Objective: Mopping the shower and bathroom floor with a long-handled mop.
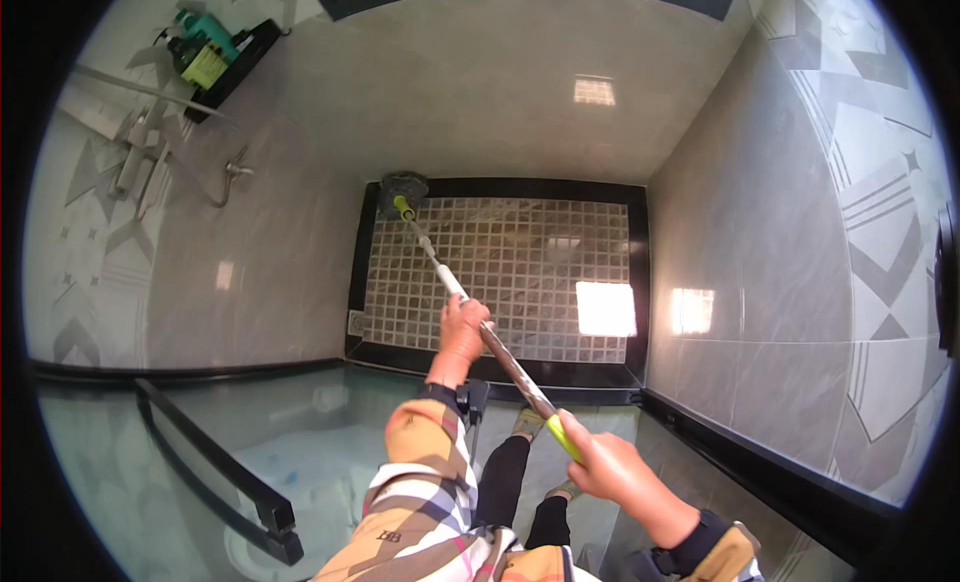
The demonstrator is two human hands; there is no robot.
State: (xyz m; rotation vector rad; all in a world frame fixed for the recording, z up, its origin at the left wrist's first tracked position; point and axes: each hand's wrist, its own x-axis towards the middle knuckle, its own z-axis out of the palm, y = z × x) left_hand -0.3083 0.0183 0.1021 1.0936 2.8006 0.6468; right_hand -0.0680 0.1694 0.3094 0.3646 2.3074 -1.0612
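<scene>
A grey-tiled shower stall with a small-mosaic floor (500, 282) framed in black lies below the person. The left hand (463, 327) is wrapped round the middle of a long-handled scrubber (470, 312) and the right hand (610, 467) is clenched on its green grip, a spread hold that seems meant to steady the pole. Its scrubber head (403, 189) presses into the far left corner, where floor meets wall.

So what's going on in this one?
A person stands at a shower stall and holds a long-handled scrubber in both hands. The left hand grips mid-pole and the right hand grips the green end. The scrubber's head sits at the far left corner of the mosaic floor.
</scene>
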